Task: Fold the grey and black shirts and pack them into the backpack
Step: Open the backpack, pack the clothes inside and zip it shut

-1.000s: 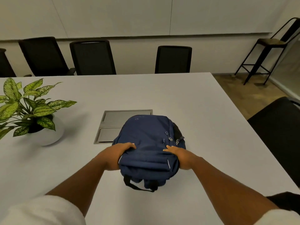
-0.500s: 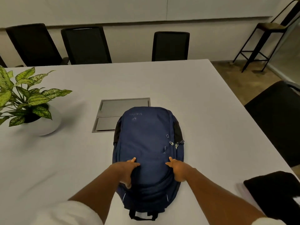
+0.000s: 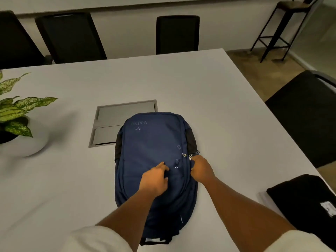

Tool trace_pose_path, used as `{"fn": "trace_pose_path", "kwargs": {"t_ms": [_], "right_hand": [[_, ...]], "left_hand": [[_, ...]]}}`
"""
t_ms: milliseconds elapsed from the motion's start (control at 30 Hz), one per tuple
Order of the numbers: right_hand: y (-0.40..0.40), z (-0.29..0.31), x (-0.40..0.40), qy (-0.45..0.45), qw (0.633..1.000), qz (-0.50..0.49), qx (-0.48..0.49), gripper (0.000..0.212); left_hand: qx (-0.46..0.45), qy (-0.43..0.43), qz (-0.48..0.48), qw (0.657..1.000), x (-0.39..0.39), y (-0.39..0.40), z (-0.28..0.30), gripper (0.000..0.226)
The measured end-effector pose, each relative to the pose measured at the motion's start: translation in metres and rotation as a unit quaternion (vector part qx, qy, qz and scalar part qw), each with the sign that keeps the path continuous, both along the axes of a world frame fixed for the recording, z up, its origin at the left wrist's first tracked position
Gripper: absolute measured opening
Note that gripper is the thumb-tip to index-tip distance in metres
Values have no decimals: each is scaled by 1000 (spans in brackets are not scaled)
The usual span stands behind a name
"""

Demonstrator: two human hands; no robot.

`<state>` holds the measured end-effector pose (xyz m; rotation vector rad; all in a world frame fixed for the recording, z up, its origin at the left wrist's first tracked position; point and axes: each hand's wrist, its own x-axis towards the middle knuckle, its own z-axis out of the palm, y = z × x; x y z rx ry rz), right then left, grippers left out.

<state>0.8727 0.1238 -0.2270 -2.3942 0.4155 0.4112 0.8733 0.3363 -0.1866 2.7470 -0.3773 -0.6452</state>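
The navy backpack [image 3: 152, 142] lies flat on the white table [image 3: 209, 99], front face up, its top toward me. My left hand [image 3: 154, 179] rests on the middle of its front, fingers loosely bent. My right hand [image 3: 201, 170] is at the bag's right side, fingertips curled on the zipper pull [image 3: 190, 157]. The zip looks closed. A folded black shirt [image 3: 305, 202] with a white print lies at the table's near right edge, and a pale layer shows under its left edge. No grey shirt can be made out for sure.
A potted plant [image 3: 16, 122] in a white pot stands at the left. A grey cable hatch [image 3: 118, 119] is set in the table behind the bag. Black chairs [image 3: 177, 33] line the far side, another chair [image 3: 309, 115] is at the right, and a stool [image 3: 283, 24] stands beyond.
The backpack went from bunched between both hands to lying flat. Both hands moved up its front, the right reaching the zipper pull. The black shirt came into view.
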Motion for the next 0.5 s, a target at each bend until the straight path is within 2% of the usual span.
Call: {"fn": "trace_pose_path", "kwargs": {"t_ms": [67, 100, 233, 500], "right_hand": [[-3, 5, 8, -8, 1000, -14, -13, 18], [-3, 6, 11, -24, 999, -19, -14, 17], [-7, 2, 19, -52, 997, -48, -17, 39], [-16, -8, 34, -27, 998, -33, -49, 25]], "left_hand": [[-23, -36, 56, 998, -1, -11, -2, 34], [-33, -46, 84, 995, -1, -16, -2, 30], [-40, -22, 122, 991, 0, -42, -10, 21], [18, 22, 125, 992, 2, -80, -22, 30]]}}
